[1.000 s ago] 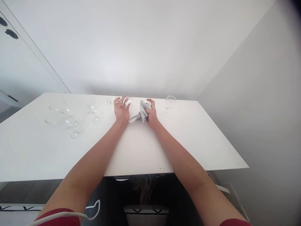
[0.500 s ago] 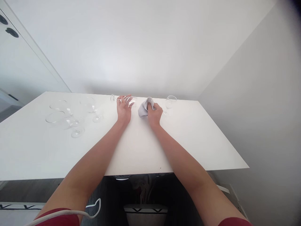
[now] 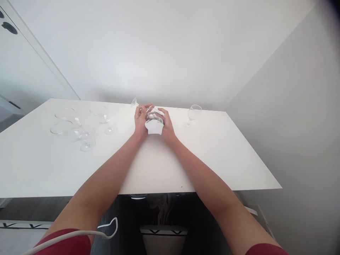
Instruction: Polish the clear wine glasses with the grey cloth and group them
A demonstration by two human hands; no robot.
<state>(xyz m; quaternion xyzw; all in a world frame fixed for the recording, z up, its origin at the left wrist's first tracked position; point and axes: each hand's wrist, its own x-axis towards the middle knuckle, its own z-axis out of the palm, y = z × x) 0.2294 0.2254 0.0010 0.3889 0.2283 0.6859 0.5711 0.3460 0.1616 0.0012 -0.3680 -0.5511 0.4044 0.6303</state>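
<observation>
My left hand (image 3: 140, 120) grips a clear wine glass (image 3: 147, 111) held sideways, its stem and foot (image 3: 134, 103) pointing up and left. My right hand (image 3: 166, 125) presses a pale grey cloth (image 3: 154, 127) against the glass's bowl. Both hands meet at the far middle of the white table (image 3: 159, 166). The cloth covers part of the bowl, and the fingers hide the rest.
Another wine glass (image 3: 193, 114) stands upright to the right of my hands. Several clear glasses (image 3: 79, 127) stand in a group at the table's far left. A white wall runs behind the table. Below the near edge lies a dark gap with a white cable (image 3: 106, 232).
My right hand has brought the cloth left onto the glass, and my left hand has lifted and tilted the glass. The two hands now touch around it.
</observation>
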